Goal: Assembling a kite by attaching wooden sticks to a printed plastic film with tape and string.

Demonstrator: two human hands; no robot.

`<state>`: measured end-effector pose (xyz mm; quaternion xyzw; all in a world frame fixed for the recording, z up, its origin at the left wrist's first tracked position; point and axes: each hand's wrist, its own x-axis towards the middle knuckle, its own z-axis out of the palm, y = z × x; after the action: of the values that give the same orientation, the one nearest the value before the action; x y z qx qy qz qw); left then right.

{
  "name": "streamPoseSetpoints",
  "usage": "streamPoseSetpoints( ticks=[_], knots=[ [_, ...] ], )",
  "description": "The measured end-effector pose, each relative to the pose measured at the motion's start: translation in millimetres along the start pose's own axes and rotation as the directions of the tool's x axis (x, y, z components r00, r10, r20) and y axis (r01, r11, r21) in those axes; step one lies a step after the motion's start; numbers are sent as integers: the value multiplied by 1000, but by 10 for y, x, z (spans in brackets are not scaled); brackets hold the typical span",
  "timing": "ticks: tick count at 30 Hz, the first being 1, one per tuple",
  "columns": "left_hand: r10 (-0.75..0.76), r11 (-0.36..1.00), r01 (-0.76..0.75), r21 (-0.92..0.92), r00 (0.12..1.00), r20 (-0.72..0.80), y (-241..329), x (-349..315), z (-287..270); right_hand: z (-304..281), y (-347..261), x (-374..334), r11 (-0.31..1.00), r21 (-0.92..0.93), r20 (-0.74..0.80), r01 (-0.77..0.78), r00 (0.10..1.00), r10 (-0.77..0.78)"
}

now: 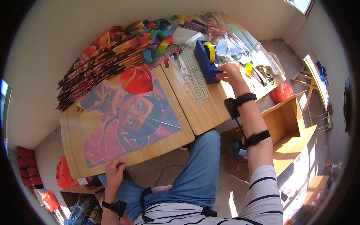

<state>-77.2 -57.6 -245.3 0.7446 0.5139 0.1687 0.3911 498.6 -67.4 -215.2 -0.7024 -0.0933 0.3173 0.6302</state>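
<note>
The person sits at a light wooden table (176, 140). A big flat kite sheet with a red cartoon picture (127, 116) lies on it, right in front of them. The left hand (114, 169) rests at the near bottom corner of that sheet, at the table's edge, fingers curled in and pinching the corner.

The right hand (229, 72) reaches far across to a dark blue tape holder with a yellow roll (207, 60). Its fingers are pinched together at the front end of the holder, but whether they grip tape is too small to tell.

Between the kite sheet and the tape holder lies a loose bunch of thin pale sticks (193, 75). Behind the sheet, a long stack of more bright cartoon kites with striped tails (112, 52) fans out along the wall. Clear plastic bags (234, 43) pile up past the holder.

Beside the right arm stands an open brown cardboard box (288, 123); it looks bare inside. By the left wrist, a smaller cardboard box (80, 204) holds crinkly plastic packets.
</note>
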Motion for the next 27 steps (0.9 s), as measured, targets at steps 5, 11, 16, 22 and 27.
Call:
streamPoseSetpoints(
  ticks=[5,11,16,22,27],
  knots=[
    [-30,999,29,24,999,18,-13,-43,21,-40,29,-24,999,-29,29,25,999,-24],
    [-2,998,0,59,1000,19,26,-52,23,-26,193,-184,988,143,91,57,993,-71],
    [8,999,-9,38,999,39,113,-44,43,8,437,-323,939,339,-32,51,999,-42],
    [-24,1000,25,-16,999,29,-15,-57,9,-30,788,-423,722,680,-9,-124,984,178],
    [-24,1000,23,8,999,23,-63,-67,10,-27,723,-398,675,721,33,-156,981,191]
  ],
)
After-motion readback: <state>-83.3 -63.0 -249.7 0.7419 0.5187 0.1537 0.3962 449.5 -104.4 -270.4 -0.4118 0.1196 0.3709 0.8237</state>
